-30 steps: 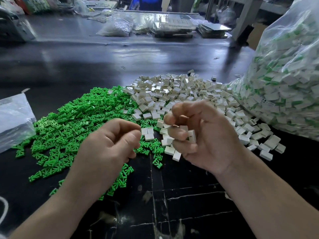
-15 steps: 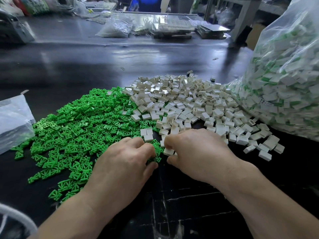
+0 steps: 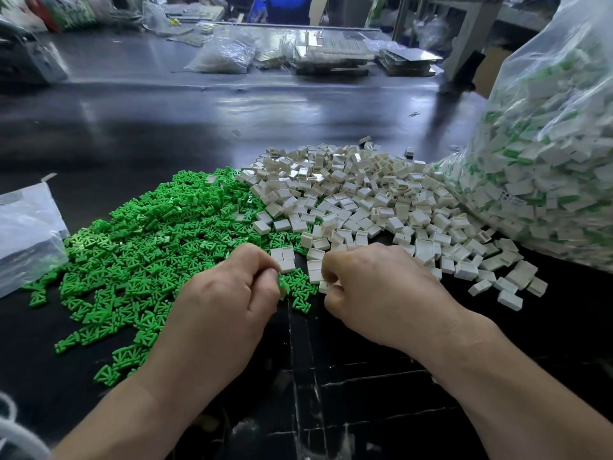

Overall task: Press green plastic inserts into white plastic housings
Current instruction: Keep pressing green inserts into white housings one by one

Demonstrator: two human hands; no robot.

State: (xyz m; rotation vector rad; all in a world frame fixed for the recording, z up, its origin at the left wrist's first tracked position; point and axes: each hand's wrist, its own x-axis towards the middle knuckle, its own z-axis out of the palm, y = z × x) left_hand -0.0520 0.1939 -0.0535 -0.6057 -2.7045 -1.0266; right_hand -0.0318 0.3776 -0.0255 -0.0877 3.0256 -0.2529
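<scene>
our hands at the piles
left hand (image 3: 229,293) pinches a green insert (image 3: 282,287); right hand (image 3: 374,293), at 3 o'clock, grips a white housing (image 3: 324,287).

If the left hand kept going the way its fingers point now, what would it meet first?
Probably the pair of loose white housings just beyond the left hand's fingertips, at the edge of the green inserts. Depth is unclear, so it might pass above them.

Two bare forearms enter from lower left and lower right of frame. No sleeves, gloves, watch or rings visible. Left hand (image 3: 229,303) and right hand (image 3: 381,293) bare, nails short.
</scene>
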